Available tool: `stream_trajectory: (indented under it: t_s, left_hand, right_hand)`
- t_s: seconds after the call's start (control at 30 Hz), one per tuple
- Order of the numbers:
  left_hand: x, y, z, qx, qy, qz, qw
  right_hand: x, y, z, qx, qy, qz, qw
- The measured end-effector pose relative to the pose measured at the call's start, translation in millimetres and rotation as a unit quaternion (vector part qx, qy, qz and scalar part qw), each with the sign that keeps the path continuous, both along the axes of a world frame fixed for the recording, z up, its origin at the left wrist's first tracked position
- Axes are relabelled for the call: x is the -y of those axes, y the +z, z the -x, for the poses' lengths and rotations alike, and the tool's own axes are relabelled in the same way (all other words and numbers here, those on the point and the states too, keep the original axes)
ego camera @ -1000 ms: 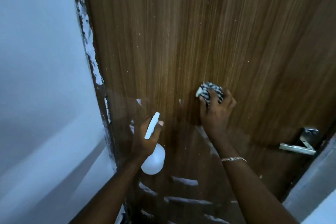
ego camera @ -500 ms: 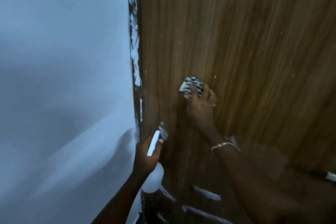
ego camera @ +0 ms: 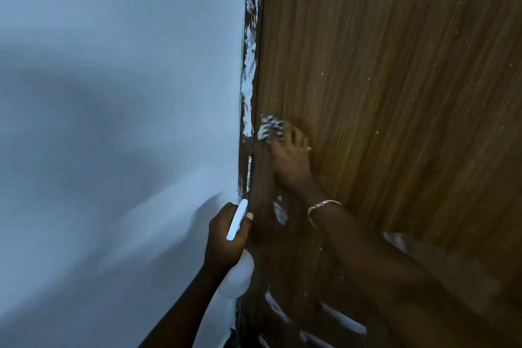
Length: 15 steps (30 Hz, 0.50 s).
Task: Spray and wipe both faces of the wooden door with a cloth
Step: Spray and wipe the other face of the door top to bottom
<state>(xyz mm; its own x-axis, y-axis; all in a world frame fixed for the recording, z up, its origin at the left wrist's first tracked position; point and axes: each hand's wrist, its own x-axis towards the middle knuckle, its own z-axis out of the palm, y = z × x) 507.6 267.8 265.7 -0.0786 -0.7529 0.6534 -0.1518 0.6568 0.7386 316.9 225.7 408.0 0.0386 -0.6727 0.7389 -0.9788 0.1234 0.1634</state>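
A pale blue-grey wall (ego camera: 113, 93) is seen to the left of both sets of fingers. The wooden door (ego camera: 395, 93) fills the space to their right, its grain running upward past the fingertips. Between the two, a dark door frame (ego camera: 250, 65) smeared with white paint is seen, just left of the right fingers. The right hand (ego camera: 291, 161) is laid against the door face close to the hinged edge. A black-and-white patterned cloth (ego camera: 269, 127) is bunched under its curled fingers (ego camera: 298, 137) and pressed to the wood. The left hand (ego camera: 226, 234) is held lower, beside the door's edge, with its fingers wrapped round the neck of a white spray bottle (ego camera: 238, 274), whose rounded body is seen below them. White streaks (ego camera: 344, 319) are seen on the door well below both hands. A thin bracelet (ego camera: 322, 206) is worn on the right wrist, and a small hinge (ego camera: 249, 169) is seen on the frame between the two hands.
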Motion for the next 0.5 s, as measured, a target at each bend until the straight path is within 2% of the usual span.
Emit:
stream_trajectory:
  t_s: [0.07,0.2,0.27,0.33,0.43,0.5]
  left_hand:
    - [1.2,0.7,0.5,-0.008,-0.006,-0.005,1.0]
    - [1.6,-4.8,-0.2,-0.004,-0.007,0.002,1.0]
    - [2.6,-5.7,1.1,-0.003,-0.015,0.006,1.0]
    - [2.2,-4.0,2.4,0.0,-0.018,0.017,1.0]
    - [6.4,-6.3,6.9,0.006,-0.022,0.01,1.0]
    - [7.7,-7.0,9.7,0.002,-0.022,0.005,1.0]
  right_hand:
    - [16.6,-26.9,-16.5,-0.059,0.016,-0.105,0.993]
    - [-13.2,-109.7,15.8,-0.122,0.033,-0.183,0.975]
    - [-40.5,-137.1,43.4,-0.158,0.037,-0.192,0.968]
    - [-52.8,-136.5,48.9,-0.119,-0.001,-0.164,0.979]
    - [-32.9,-110.0,24.1,-0.013,-0.043,-0.081,0.996]
    - [-22.1,-100.0,11.4,-0.001,-0.026,-0.08,0.996]
